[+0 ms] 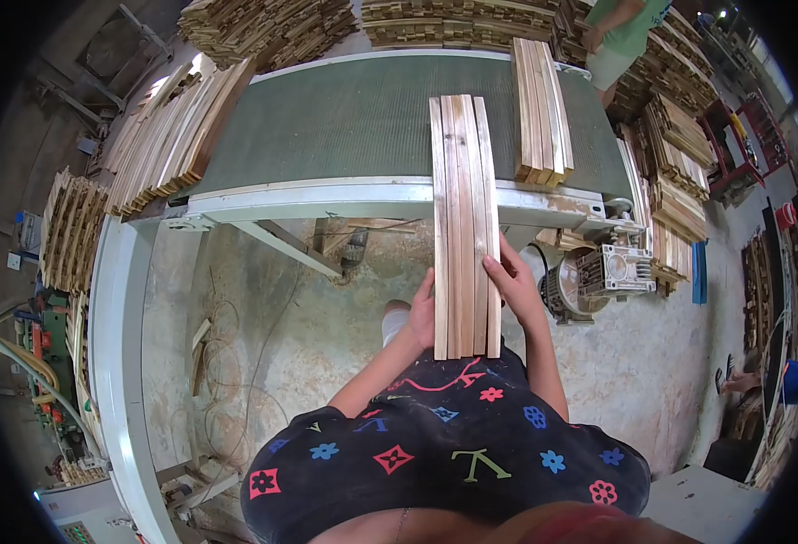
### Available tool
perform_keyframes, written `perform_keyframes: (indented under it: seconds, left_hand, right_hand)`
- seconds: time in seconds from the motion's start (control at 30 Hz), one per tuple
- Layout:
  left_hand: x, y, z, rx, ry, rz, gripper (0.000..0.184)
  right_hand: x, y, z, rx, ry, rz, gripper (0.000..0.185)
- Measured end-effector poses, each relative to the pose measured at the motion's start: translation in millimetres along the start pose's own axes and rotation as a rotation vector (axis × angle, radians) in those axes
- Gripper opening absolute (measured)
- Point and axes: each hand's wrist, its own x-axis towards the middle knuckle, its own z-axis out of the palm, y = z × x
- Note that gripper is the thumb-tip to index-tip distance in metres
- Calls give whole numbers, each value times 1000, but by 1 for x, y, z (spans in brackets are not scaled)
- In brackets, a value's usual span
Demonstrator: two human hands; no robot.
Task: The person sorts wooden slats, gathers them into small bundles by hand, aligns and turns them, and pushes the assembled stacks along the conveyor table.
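A bundle of several long wooden strips [464,227] lies side by side between my two hands, its far end over the green conveyor belt [335,118] and its near end by my dark patterned shirt. My left hand [424,313] presses against the bundle's left edge. On the right edge, my right hand [510,276] holds it with the thumb near the top face. Another stack of strips [540,113] rests on the belt's right part, and a wider row of strips [177,136] sits at its left end.
The belt's white metal frame [326,198] crosses in front of me. A motor [589,276] is mounted below its right end. Wood piles [263,27] stand behind. A person in green [624,36] stands at the back right. Cables lie on the floor.
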Motion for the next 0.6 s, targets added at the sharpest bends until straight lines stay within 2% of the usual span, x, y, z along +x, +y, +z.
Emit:
perform_keyframes:
  seconds: [0.17, 0.27, 0.43, 0.6]
  left_hand:
    - [1, 2, -10, 35, 40, -24, 84]
    - [2, 1, -7, -9, -19, -46, 78]
    - [3, -2, -7, 41, 67, -17, 84]
    - [3, -3, -9, 97, 121, -7, 86]
  right_hand:
    - [2, -7, -1, -40, -26, 27, 64]
    - [1, -9, -1, -12, -30, 29, 64]
    - [-3, -14, -3, 36, -38, 114, 59]
    - [-5, -14, -1, 9, -59, 111, 67]
